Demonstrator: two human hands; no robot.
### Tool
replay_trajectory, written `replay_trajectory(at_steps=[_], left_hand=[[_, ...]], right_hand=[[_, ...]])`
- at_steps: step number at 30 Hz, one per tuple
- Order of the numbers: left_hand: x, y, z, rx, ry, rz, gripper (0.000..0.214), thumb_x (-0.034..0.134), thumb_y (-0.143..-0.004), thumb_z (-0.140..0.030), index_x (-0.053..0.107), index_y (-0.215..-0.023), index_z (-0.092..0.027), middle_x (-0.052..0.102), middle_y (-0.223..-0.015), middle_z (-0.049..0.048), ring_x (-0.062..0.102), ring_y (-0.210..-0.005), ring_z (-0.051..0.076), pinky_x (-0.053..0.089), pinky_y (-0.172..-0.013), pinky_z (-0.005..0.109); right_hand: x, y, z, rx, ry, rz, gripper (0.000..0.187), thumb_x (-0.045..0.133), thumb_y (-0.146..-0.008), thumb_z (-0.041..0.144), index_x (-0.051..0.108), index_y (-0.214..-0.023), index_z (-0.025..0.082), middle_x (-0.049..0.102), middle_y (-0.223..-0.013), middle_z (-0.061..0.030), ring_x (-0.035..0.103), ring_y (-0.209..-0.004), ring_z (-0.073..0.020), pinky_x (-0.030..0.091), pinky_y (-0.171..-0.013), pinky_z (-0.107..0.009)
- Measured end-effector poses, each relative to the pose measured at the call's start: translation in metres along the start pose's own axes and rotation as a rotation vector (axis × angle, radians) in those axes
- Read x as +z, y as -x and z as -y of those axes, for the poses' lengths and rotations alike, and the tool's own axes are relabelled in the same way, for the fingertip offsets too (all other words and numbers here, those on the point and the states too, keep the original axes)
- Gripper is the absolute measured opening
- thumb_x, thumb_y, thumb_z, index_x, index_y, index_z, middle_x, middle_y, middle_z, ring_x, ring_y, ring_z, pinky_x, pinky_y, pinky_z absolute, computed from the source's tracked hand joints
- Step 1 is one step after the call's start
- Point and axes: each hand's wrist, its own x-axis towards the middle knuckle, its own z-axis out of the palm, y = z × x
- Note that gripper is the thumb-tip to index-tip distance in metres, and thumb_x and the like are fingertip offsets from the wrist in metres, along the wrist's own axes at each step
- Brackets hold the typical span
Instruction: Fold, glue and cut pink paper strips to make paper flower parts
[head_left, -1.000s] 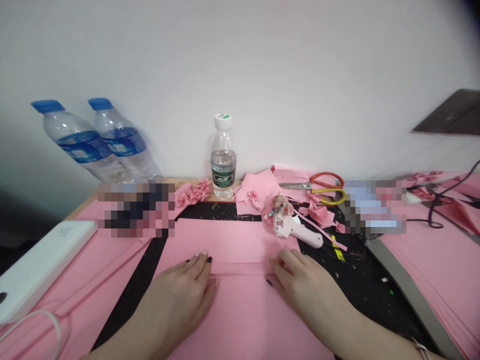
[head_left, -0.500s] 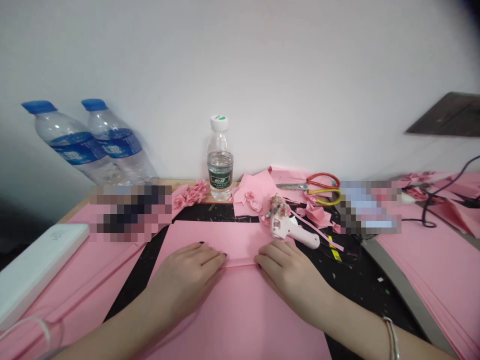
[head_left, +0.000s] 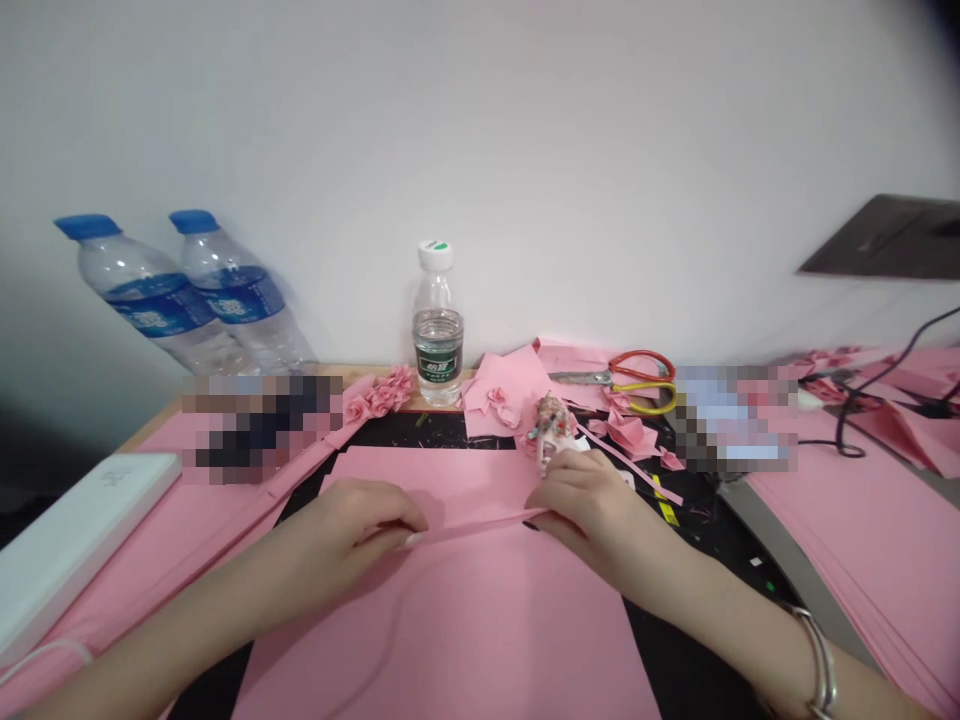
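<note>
We pinch a narrow pink paper strip (head_left: pixel 480 527) between our left hand (head_left: pixel 360 530) and right hand (head_left: pixel 585 510) — both closed on its ends, holding it taut — low over the pink sheet (head_left: pixel 450 630), at six o'clock in our view, with the glue gun (head_left: pixel 551 425) at twelve o'clock from our right hand.

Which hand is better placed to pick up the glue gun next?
Probably the right hand: it lies right beside the glue gun. The left hand sits farther away, at the other end of the pink paper strip that both hands hold.
</note>
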Motion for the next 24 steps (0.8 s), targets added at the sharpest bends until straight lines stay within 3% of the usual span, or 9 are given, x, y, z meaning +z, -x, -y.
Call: replay_trajectory(at_steps=[5, 8, 10, 12, 14, 17, 19, 21, 24], left_hand=[[-0.008, -0.015, -0.007, -0.018, 0.427, 0.281, 0.025, 0.056, -0.091, -0.04, 0.07, -0.104, -0.024, 0.074, -0.098, 0.0031, 0.069, -0.088, 0.02, 0.052, -0.074, 0.025], [-0.005, -0.032, -0.006, -0.045, 0.638, 0.521, 0.026, 0.056, -0.091, -0.045, 0.067, -0.092, -0.021, 0.07, -0.073, 0.0011, 0.068, -0.065, 0.017, 0.05, -0.06, 0.025], [0.0, -0.043, -0.004, -0.038, 0.702, 0.472, 0.029, 0.063, -0.087, -0.044, 0.058, -0.073, -0.02, 0.061, -0.061, -0.0034, 0.063, -0.055, 0.014, 0.048, -0.055, 0.023], [0.004, -0.051, -0.001, -0.06, 0.779, 0.374, 0.033, 0.064, -0.086, -0.045, 0.05, -0.069, -0.02, 0.056, -0.056, -0.006, 0.059, -0.051, 0.012, 0.049, -0.059, 0.025], [0.007, -0.055, 0.004, -0.08, 0.839, 0.276, 0.034, 0.064, -0.086, -0.046, 0.048, -0.07, -0.02, 0.054, -0.054, -0.0069, 0.056, -0.049, 0.011, 0.052, -0.063, 0.028], [0.01, -0.057, 0.01, -0.109, 0.884, 0.182, 0.036, 0.062, -0.086, -0.049, 0.048, -0.071, -0.02, 0.054, -0.052, -0.0067, 0.054, -0.047, 0.011, 0.05, -0.061, 0.028], [0.011, -0.057, 0.012, -0.13, 0.894, 0.15, 0.037, 0.057, -0.089, -0.051, 0.048, -0.071, -0.02, 0.056, -0.052, -0.0048, 0.054, -0.048, 0.012, 0.046, -0.054, 0.025], [0.012, -0.055, 0.009, -0.123, 0.887, 0.111, 0.038, 0.052, -0.092, -0.052, 0.048, -0.072, -0.019, 0.058, -0.054, -0.0029, 0.055, -0.049, 0.012, 0.042, -0.049, 0.023], [0.01, -0.053, -0.002, -0.053, 0.828, -0.032, 0.037, 0.044, -0.097, -0.049, 0.05, -0.076, -0.019, 0.06, -0.06, -0.0028, 0.052, -0.052, 0.011, 0.039, -0.051, 0.022]], right_hand=[[-0.016, -0.013, -0.005, -0.072, -0.092, -0.024, 0.014, 0.065, -0.086, 0.011, 0.068, -0.075, 0.019, 0.065, -0.074, -0.0003, 0.058, -0.08, -0.0174, 0.041, -0.08, -0.035], [-0.015, -0.022, -0.009, -0.068, -0.085, -0.16, 0.011, 0.062, -0.087, 0.011, 0.066, -0.082, 0.02, 0.067, -0.08, -0.0021, 0.059, -0.085, -0.0194, 0.044, -0.081, -0.036], [-0.01, -0.026, -0.011, 0.014, -0.044, -0.331, 0.018, 0.058, -0.087, 0.011, 0.063, -0.102, 0.02, 0.067, -0.099, -0.0071, 0.059, -0.097, -0.0224, 0.046, -0.084, -0.037], [-0.006, -0.025, -0.01, 0.108, 0.014, -0.484, 0.033, 0.056, -0.087, 0.011, 0.054, -0.119, 0.018, 0.062, -0.116, -0.0126, 0.056, -0.109, -0.0253, 0.046, -0.088, -0.04], [-0.001, -0.019, -0.003, 0.149, 0.026, -0.55, 0.033, 0.052, -0.088, 0.012, 0.05, -0.121, 0.017, 0.06, -0.115, -0.0137, 0.056, -0.106, -0.0247, 0.048, -0.084, -0.038], [0.009, -0.004, 0.015, 0.109, -0.07, -0.426, 0.018, 0.045, -0.09, 0.011, 0.05, -0.106, 0.018, 0.061, -0.088, -0.0059, 0.058, -0.076, -0.0175, 0.048, -0.067, -0.03], [0.018, 0.005, 0.026, 0.084, -0.132, -0.169, 0.013, 0.044, -0.09, 0.012, 0.052, -0.095, 0.02, 0.061, -0.076, -0.0019, 0.057, -0.065, -0.0158, 0.045, -0.059, -0.027], [0.029, 0.009, 0.034, 0.196, -0.231, 0.046, 0.01, 0.046, -0.089, 0.012, 0.053, -0.093, 0.02, 0.062, -0.072, -0.0002, 0.057, -0.061, -0.0147, 0.042, -0.054, -0.024], [0.043, 0.006, 0.038, 0.3, -0.254, 0.195, 0.005, 0.051, -0.089, 0.015, 0.055, -0.088, 0.018, 0.065, -0.079, -0.0024, 0.061, -0.067, -0.0158, 0.044, -0.058, -0.025]])
